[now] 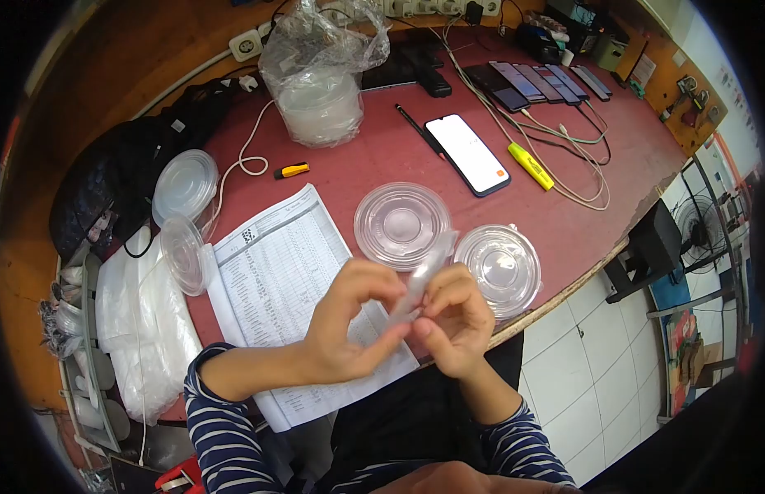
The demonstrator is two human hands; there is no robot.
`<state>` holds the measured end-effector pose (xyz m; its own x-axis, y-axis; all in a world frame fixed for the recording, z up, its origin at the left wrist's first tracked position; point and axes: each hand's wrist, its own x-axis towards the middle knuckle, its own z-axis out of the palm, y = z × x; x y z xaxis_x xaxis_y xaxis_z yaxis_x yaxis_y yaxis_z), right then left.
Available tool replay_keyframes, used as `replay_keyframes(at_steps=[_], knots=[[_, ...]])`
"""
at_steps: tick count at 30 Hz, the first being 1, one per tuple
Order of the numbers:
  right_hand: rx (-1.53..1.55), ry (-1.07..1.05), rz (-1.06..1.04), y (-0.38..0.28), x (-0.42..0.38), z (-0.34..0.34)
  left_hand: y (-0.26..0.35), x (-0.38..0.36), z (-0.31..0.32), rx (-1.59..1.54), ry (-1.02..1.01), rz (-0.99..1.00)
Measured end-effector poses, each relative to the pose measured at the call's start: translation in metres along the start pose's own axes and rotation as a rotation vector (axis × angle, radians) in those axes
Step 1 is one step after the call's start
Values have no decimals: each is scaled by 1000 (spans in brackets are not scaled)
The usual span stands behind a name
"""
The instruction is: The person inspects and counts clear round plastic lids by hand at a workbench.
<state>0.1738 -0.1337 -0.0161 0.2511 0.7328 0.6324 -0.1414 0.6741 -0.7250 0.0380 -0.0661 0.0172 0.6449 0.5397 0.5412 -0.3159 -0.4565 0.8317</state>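
A folded strip of thin clear plastic (424, 272) is held upright between both hands. My left hand (354, 321) has its fingers bent and pressed on the strip's left side. My right hand (457, 317) pinches the strip's lower right part with thumb and fingers. Just beyond the hands lies a round clear plastic lid or container (401, 221). Another round clear container (499, 267) sits to the right, close to the table edge. Under my left forearm are printed paper sheets (275, 263).
A bag of stacked containers (321, 103), a white-screened phone (467, 154), a yellow highlighter (531, 166) and several phones with cables (547, 82) lie farther back. More lids (185, 185) and a plastic-wrapped bundle (144, 321) are at the left. The table edge (580, 276) runs along the right.
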Motion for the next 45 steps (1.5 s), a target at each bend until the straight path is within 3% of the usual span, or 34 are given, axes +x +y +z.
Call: replay_keyframes(at_steps=[2, 3, 8, 11, 15, 39, 42, 44, 45], knots=[[-70, 40, 213, -10, -9, 4, 4, -4, 3, 51, 14, 184], [-66, 47, 218, -11, -10, 6, 7, -3, 2, 50, 11, 175], [326, 134, 313, -5, -18, 3, 8, 0, -3, -119, -155, -267], [217, 50, 291, -4, -21, -5, 8, 0, -2, -237, -143, -419], [267, 48, 321, -5, -19, -8, 7, 2, -3, -287, -156, -467], [371, -6, 331, -2, -19, -8, 6, 6, -6, -314, -182, -488], [353, -25, 297, 3, -20, -9, 6, 5, -5, -265, -180, -432], [338, -15, 285, 4, -20, -8, 5, 5, -5, -24, -214, -226], [338, -15, 285, 4, -20, -8, 5, 5, -5, -25, -214, -226]])
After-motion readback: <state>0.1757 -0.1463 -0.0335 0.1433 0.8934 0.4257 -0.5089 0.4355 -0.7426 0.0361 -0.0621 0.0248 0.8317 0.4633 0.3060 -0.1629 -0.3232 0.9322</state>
